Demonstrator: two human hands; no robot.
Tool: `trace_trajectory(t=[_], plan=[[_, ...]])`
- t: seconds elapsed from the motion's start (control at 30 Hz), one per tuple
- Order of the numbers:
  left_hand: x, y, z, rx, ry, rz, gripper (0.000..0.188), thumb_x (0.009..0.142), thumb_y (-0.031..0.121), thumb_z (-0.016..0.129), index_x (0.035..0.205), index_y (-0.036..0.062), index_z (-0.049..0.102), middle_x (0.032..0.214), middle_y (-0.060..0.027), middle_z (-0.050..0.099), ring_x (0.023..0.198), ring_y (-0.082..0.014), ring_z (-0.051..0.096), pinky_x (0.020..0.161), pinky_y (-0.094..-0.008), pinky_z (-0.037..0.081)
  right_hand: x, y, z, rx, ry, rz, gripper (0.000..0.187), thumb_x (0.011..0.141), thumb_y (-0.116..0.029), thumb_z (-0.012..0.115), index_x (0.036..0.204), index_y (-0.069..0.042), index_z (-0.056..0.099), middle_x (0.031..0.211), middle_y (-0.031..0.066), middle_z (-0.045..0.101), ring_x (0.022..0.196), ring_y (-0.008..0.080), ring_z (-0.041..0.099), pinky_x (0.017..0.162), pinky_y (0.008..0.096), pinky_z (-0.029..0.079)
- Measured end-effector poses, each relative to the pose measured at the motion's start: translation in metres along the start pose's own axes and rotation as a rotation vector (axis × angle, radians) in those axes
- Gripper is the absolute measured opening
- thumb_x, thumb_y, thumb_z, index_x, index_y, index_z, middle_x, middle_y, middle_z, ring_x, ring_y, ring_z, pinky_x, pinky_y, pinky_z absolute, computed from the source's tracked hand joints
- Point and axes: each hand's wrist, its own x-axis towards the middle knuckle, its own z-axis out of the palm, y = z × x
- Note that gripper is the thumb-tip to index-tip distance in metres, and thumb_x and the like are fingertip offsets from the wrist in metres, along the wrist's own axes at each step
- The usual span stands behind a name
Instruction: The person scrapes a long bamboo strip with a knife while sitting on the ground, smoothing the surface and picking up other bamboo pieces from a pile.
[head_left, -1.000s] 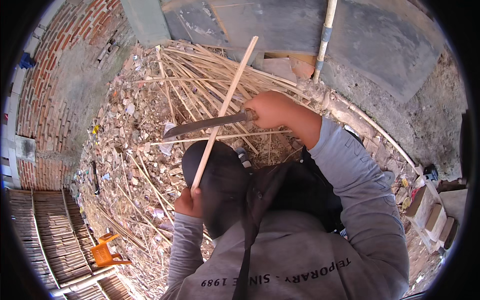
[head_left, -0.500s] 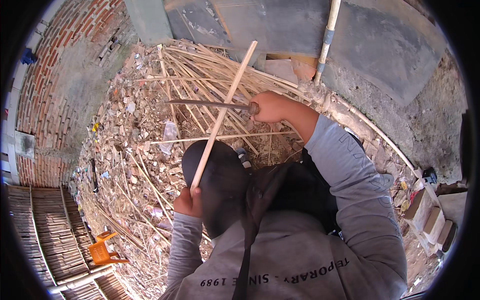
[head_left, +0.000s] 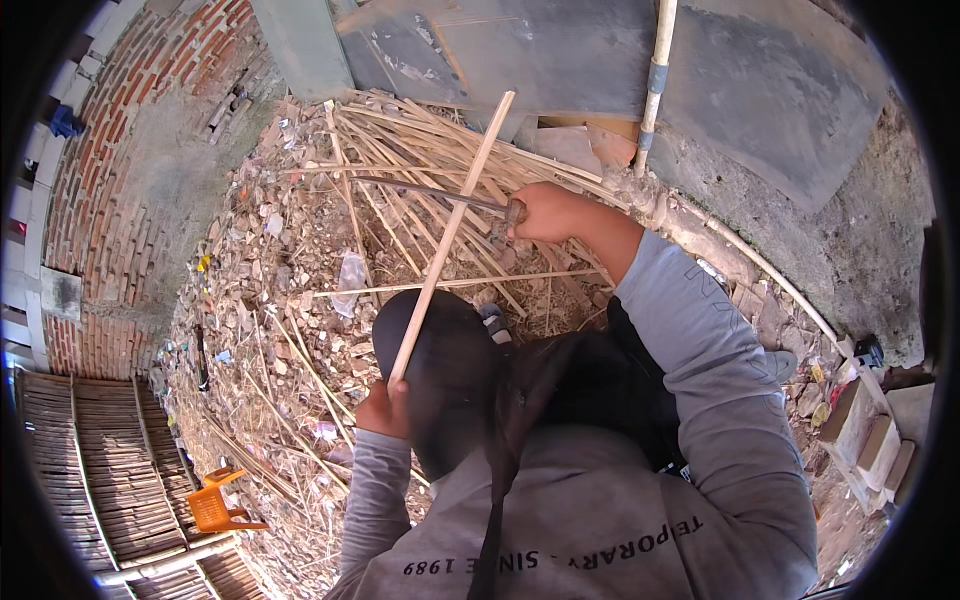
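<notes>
While the left hand [head_left: 383, 410] holds a wooden strip [head_left: 440, 255], the right hand [head_left: 545, 212] grips a knife [head_left: 430, 189]

The left hand is closed round the near end of the wooden strip, its thumb set against the side; the remaining fingers are partly hidden. The right hand is wrapped in a fist about the handle [head_left: 515, 211], a short part of which shows at the fist's left edge. The knife's dark blade, seen nearly edge-on, points to the left.

The ground [head_left: 300, 235] is strewn with stony rubble, dry fragments and litter. Across it, a loose pile of strips [head_left: 400, 135] fans out below grey panels [head_left: 560, 60], beside which stands a pale, banded pole [head_left: 655, 85]. A partly plastered brick wall [head_left: 130, 170] rises at the left; an orange chair [head_left: 213, 508] lies near slatted bamboo work [head_left: 110, 470] at lower left, and blocks [head_left: 875, 440] are stacked at the right.

From the left hand, the wooden strip slants away and to the right, passing over the black-clad knee [head_left: 450, 370] as viewed; its far end is free. The right hand is just to the right of the wooden strip, and the blade crosses the far half. Whether metal and wood touch cannot be told.
</notes>
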Motion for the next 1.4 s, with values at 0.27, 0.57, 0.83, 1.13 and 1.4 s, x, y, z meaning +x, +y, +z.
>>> trace_trajectory(t=[0.27,0.57,0.83,1.13,1.4], plan=[[-0.003,0.0,0.0,-0.014,0.01,0.02,0.046,0.093,0.042,0.052,0.078,-0.0008,0.052,0.062,-0.0274,0.057,0.062,-0.0482,0.06,0.055,-0.0513,0.045,-0.02,-0.048,-0.004,-0.206,-0.055,-0.094,0.026,0.074,-0.024,0.068,0.095,-0.009,0.067,0.091,0.0148,0.068,0.087,0.034,0.065,0.074,0.0452,0.05],[-0.001,0.0,0.0,0.037,-0.011,-0.003,0.044,0.093,0.041,0.053,0.078,-0.0005,0.051,0.061,-0.0273,0.057,0.062,-0.0478,0.06,0.055,-0.0516,0.045,-0.009,-0.021,-0.009,-0.002,0.035,0.018,0.027,0.071,-0.021,0.067,0.096,-0.01,0.067,0.088,0.0144,0.068,0.085,0.0353,0.065,0.072,0.0458,0.051],[-0.003,0.002,0.001,-0.022,0.008,0.043,0.045,0.094,0.043,0.052,0.078,-0.0001,0.051,0.06,-0.0262,0.056,0.06,-0.0471,0.06,0.054,-0.0522,0.044,-0.013,-0.027,-0.001,-0.081,-0.073,-0.01,0.031,0.074,-0.027,0.07,0.099,-0.008,0.067,0.091,0.016,0.068,0.089,0.0364,0.064,0.077,0.0445,0.051],[-0.002,-0.001,0.002,-0.024,0.029,0.021,0.044,0.093,0.041,0.053,0.077,-0.0001,0.05,0.06,-0.0258,0.056,0.059,-0.0471,0.058,0.053,-0.0521,0.043,-0.015,-0.044,-0.005,-0.12,-0.032,-0.051,0.029,0.076,-0.029,0.071,0.096,-0.008,0.066,0.09,0.0161,0.067,0.09,0.0352,0.064,0.077,0.0458,0.05],[0.0,0.001,0.0,-0.005,-0.001,0.015,0.044,0.094,0.041,0.053,0.078,-0.0004,0.051,0.061,-0.0263,0.056,0.061,-0.0476,0.059,0.055,-0.0516,0.044,-0.006,-0.009,-0.011,0.002,0.069,0.036,0.029,0.075,-0.028,0.07,0.097,-0.009,0.067,0.09,0.016,0.067,0.091,0.0359,0.064,0.078,0.0442,0.051]])
